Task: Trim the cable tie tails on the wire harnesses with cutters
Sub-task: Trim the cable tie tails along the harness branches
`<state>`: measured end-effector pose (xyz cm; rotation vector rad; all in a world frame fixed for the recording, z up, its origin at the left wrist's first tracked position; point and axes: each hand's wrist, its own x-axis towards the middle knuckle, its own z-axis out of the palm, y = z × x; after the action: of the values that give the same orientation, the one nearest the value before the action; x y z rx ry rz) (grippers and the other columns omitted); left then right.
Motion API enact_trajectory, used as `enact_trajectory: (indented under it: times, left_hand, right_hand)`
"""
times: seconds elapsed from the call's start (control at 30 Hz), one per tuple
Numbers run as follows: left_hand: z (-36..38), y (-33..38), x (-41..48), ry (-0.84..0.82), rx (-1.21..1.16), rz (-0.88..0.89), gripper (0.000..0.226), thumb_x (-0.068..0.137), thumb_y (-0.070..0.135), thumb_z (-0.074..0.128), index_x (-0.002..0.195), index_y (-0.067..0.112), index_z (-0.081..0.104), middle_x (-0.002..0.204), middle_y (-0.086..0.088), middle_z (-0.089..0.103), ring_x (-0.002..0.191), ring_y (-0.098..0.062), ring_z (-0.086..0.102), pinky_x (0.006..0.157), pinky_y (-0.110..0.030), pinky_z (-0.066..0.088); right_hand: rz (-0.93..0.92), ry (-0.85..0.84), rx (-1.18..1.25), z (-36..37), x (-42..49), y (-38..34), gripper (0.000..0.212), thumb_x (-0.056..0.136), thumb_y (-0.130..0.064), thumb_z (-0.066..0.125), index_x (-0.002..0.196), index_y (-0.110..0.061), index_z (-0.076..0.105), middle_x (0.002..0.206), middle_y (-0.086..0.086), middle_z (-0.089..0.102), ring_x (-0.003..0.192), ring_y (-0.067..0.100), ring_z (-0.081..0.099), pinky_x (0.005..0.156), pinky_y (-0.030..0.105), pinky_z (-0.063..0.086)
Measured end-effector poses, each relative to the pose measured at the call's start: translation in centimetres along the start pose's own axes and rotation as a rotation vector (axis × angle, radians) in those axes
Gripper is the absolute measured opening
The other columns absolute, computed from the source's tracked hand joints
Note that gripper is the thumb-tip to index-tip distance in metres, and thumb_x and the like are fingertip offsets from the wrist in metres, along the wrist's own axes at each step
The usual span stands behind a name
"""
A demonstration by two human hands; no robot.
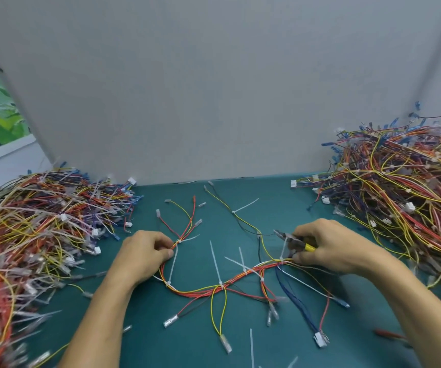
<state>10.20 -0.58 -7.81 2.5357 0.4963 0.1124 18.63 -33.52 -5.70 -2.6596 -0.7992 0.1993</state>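
Teal table [161,328] – grey wall [187,88] | left fingers [165,252] pinch harness [214,286] | right fingers [300,258] grip cutters [293,239]

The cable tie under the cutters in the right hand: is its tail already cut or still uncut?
Still uncut. The cable tie keeps a long white tail rising toward the cutters in the right hand.

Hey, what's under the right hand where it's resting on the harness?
Under the right hand you can see the yellow-handled cutters and the harness bundle near a cable tie. The palm hides the rest of the handles and the wires passing beneath it.
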Motion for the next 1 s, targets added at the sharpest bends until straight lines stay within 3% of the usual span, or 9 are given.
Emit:
enact_trajectory:
  times: [0.17, 0.27, 0.37, 0.47, 0.63, 0.7, 0.77, 0.87, 1.0]
  left_hand:
    - [0.1, -0.1, 0.1, 0.013, -0.003, -0.003, 0.013, 0.079, 0.021, 0.074, 0.077, 0.033, 0.069, 0.077, 0.016, 0.068, 0.082, -0.006, 0.063, 0.073, -0.022, 0.042]
    - [0.2, -0.2, 0.2, 0.023, 0.003, -0.026, 0.010, 0.078, 0.025, 0.076, 0.079, 0.032, 0.069, 0.078, 0.015, 0.068, 0.082, -0.008, 0.062, 0.073, -0.023, 0.043]
    - [0.1, -0.5, 0.3, 0.036, -0.008, -0.044, 0.010, 0.077, 0.025, 0.076, 0.078, 0.032, 0.070, 0.079, 0.015, 0.068, 0.083, -0.008, 0.062, 0.077, -0.023, 0.045]
    - [0.1, -0.6, 0.5, 0.040, -0.005, -0.046, 0.010, 0.077, 0.024, 0.077, 0.080, 0.031, 0.071, 0.078, 0.016, 0.068, 0.082, -0.007, 0.062, 0.076, -0.022, 0.044]
    - [0.2, -0.9, 0.9, 0.043, -0.010, -0.061, 0.014, 0.074, 0.025, 0.080, 0.075, 0.034, 0.069, 0.075, 0.015, 0.068, 0.078, -0.004, 0.062, 0.069, -0.024, 0.040]
    - [0.2, -1.1, 1.0, 0.048, 0.005, -0.069, 0.014, 0.072, 0.027, 0.082, 0.074, 0.033, 0.069, 0.075, 0.013, 0.068, 0.080, -0.008, 0.063, 0.069, -0.024, 0.041]
    - [0.1, -1.3, 1.0, 0.055, 0.035, -0.090, 0.015, 0.070, 0.031, 0.083, 0.069, 0.032, 0.068, 0.075, 0.012, 0.068, 0.082, -0.013, 0.063, 0.070, -0.026, 0.042]
    - [-0.2, -1.4, 1.0, 0.072, 0.052, -0.133, 0.019, 0.068, 0.034, 0.084, 0.062, 0.029, 0.067, 0.074, 0.010, 0.068, 0.081, -0.016, 0.061, 0.069, -0.028, 0.043]
    - [-0.3, -1.4, 0.9, 0.072, 0.044, -0.140, 0.019, 0.068, 0.027, 0.085, 0.061, 0.029, 0.067, 0.073, 0.010, 0.068, 0.080, -0.015, 0.061, 0.070, -0.028, 0.043]
  right_hand:
    - [0.034, 0.075, 0.024, -0.8, -0.2, 0.5, 0.018, 0.083, -0.044, 0.070, 0.075, -0.032, 0.060, 0.062, -0.004, 0.053, 0.055, 0.005, 0.044, 0.052, 0.022, 0.032]
    - [0.057, 0.062, -0.020, -0.9, -0.1, 0.5, 0.021, 0.087, -0.051, 0.063, 0.089, -0.030, 0.059, 0.072, -0.006, 0.058, 0.068, 0.006, 0.051, 0.065, 0.027, 0.041]
    - [0.101, 0.037, -0.108, -0.8, 0.0, 0.2, 0.026, 0.090, -0.055, 0.054, 0.099, -0.031, 0.054, 0.080, -0.005, 0.057, 0.079, 0.016, 0.054, 0.075, 0.036, 0.044]
    - [0.206, -0.001, -0.221, -0.8, -0.2, 0.0, 0.036, 0.091, -0.058, 0.050, 0.117, -0.032, 0.046, 0.091, 0.000, 0.049, 0.100, 0.029, 0.054, 0.089, 0.041, 0.046]
    - [0.256, -0.147, -0.127, -1.5, -0.8, 0.3, 0.081, 0.076, -0.034, 0.067, 0.142, -0.028, 0.020, 0.108, 0.004, 0.042, 0.110, 0.028, 0.044, 0.096, 0.043, 0.042]
    - [0.252, -0.159, -0.086, -1.7, -0.9, 0.5, 0.072, 0.073, -0.030, 0.070, 0.133, -0.024, 0.030, 0.106, 0.003, 0.042, 0.104, 0.023, 0.044, 0.087, 0.036, 0.044]
    - [0.239, -0.118, -0.142, -1.7, -0.8, 0.7, 0.048, 0.073, -0.027, 0.070, 0.113, -0.021, 0.044, 0.100, 0.001, 0.047, 0.092, 0.018, 0.046, 0.071, 0.028, 0.043]
    - [0.201, -0.057, -0.217, -1.5, -0.6, 1.0, 0.029, 0.073, -0.025, 0.069, 0.100, -0.019, 0.061, 0.095, 0.003, 0.060, 0.087, 0.019, 0.054, 0.074, 0.034, 0.049]
    - [0.160, -0.025, -0.180, -1.0, -0.5, 1.0, 0.024, 0.071, -0.028, 0.070, 0.093, -0.022, 0.062, 0.084, 0.001, 0.062, 0.078, 0.017, 0.053, 0.069, 0.033, 0.049]
